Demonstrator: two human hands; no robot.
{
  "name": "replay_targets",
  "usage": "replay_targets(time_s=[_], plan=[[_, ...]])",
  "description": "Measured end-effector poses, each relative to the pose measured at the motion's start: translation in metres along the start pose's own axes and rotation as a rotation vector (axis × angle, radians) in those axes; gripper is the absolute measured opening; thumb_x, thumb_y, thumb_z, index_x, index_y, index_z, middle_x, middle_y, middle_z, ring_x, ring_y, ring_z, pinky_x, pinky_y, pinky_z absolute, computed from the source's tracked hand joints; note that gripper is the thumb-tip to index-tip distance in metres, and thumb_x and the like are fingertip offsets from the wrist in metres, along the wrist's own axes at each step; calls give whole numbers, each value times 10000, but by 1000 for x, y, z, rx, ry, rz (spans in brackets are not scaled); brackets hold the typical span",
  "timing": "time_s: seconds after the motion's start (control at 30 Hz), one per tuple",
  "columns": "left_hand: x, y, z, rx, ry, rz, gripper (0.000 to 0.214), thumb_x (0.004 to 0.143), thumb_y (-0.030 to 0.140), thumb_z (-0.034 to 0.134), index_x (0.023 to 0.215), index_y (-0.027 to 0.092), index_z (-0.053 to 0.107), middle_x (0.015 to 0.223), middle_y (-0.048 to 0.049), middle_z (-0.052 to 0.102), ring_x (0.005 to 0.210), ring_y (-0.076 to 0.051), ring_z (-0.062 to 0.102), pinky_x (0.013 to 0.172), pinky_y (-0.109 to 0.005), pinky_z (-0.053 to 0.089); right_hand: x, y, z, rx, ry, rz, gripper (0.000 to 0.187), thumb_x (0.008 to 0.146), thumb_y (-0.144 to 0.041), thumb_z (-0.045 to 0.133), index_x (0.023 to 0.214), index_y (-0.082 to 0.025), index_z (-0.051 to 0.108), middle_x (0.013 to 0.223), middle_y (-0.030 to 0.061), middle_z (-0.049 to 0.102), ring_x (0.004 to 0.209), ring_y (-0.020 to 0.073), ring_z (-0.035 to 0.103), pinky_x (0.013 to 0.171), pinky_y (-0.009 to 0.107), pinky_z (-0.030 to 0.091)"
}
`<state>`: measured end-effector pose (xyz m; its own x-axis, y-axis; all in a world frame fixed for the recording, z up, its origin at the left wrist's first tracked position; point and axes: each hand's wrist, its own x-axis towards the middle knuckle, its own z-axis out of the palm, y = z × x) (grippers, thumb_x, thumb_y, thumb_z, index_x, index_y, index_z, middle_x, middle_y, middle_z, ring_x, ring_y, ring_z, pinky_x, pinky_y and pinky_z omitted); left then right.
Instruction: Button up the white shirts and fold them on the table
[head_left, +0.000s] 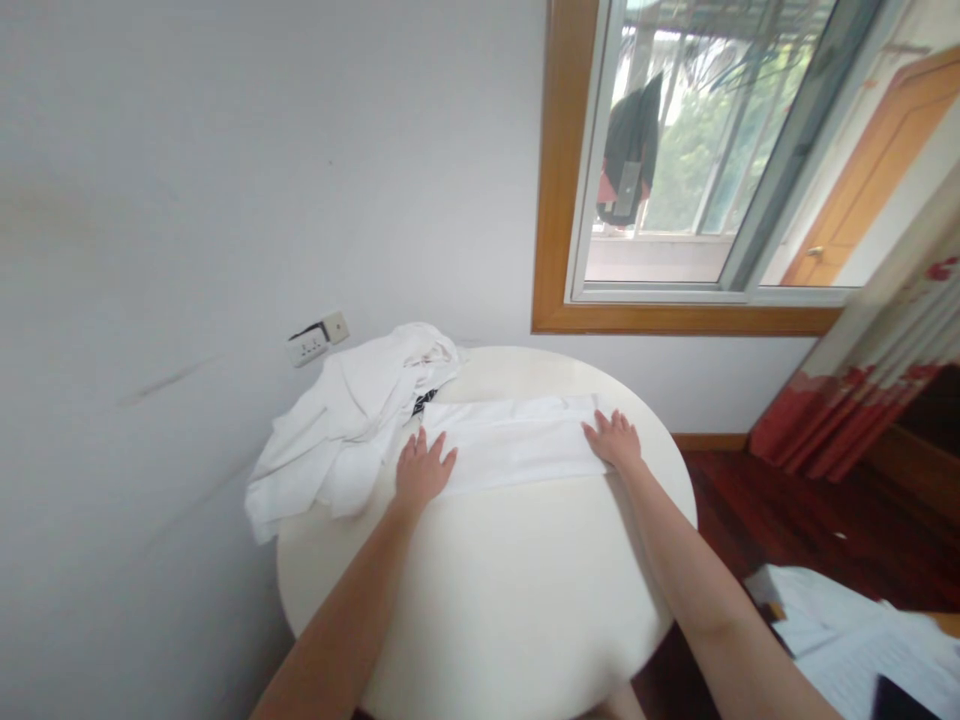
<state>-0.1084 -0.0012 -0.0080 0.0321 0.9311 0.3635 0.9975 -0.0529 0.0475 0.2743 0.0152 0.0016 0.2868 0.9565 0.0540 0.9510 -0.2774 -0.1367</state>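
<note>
A white cloth garment (517, 440), folded into a long flat strip, lies across the round white table (510, 590). On its left end rests my left hand (424, 468), fingers spread and flat. My right hand (615, 440) lies flat on the strip's right end, its fingers also spread. Neither hand grips the fabric. Left of my left hand is a heap of crumpled white clothing (352, 410), partly hanging over the table's left edge. A small black-and-white patterned piece (424, 401) shows between the heap and the strip.
Behind the table stands a white wall with a socket (307, 346). A wood-framed window (675, 318) is at the back right, beside a red-and-cream curtain (832, 410). Papers (862, 630) lie at the lower right, above the dark wooden floor (727, 510).
</note>
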Motion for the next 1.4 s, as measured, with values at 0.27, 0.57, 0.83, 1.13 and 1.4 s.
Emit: replay_targets(time_s=[0.27, 0.57, 0.83, 1.13, 1.4], plan=[[10, -7, 0, 16, -8, 54, 549, 891, 521, 381, 1322, 215, 528, 1410, -132, 462, 1333, -316, 372, 1074, -451, 329, -7, 1, -4, -2, 225, 77, 603, 905, -563, 341, 1299, -136, 505, 1278, 211, 519, 1227, 337, 422, 1006, 500, 266], [17, -6, -1, 20, 13, 64, 485, 905, 447, 372, 1304, 230, 541, 1386, -117, 492, 1311, -288, 398, 1052, -439, 343, 1, 12, -14, 7, 237, 94, 496, 894, -498, 426, 1099, -101, 643, 1126, 214, 586, 1106, 328, 509, 884, 413, 386], [14, 6, -27, 75, 86, 51, 369, 880, 269, 417, 1187, 224, 616, 1330, -96, 532, 1252, -269, 427, 1055, -440, 306, 6, 16, -14, 110, 129, 138, 425, 915, -419, 411, 1197, -142, 568, 1117, 165, 634, 1032, 270, 598, 815, 355, 440], [-8, 37, -31, -28, -62, 147, 450, 910, 474, 348, 1160, 225, 628, 1191, -100, 621, 1095, -274, 538, 928, -404, 418, -2, 33, -38, 78, 29, 240, 373, 897, -353, 432, 1170, -152, 588, 1147, 153, 630, 1048, 272, 602, 803, 357, 468], [10, 64, 2, -84, -95, 181, 613, 899, 574, 304, 1371, 219, 467, 1449, -131, 413, 1356, -322, 325, 1112, -484, 205, -50, 14, -61, -114, 147, -269, 492, 874, -365, 523, 1338, -205, 489, 1400, 160, 449, 1314, 321, 355, 1037, 506, 296]])
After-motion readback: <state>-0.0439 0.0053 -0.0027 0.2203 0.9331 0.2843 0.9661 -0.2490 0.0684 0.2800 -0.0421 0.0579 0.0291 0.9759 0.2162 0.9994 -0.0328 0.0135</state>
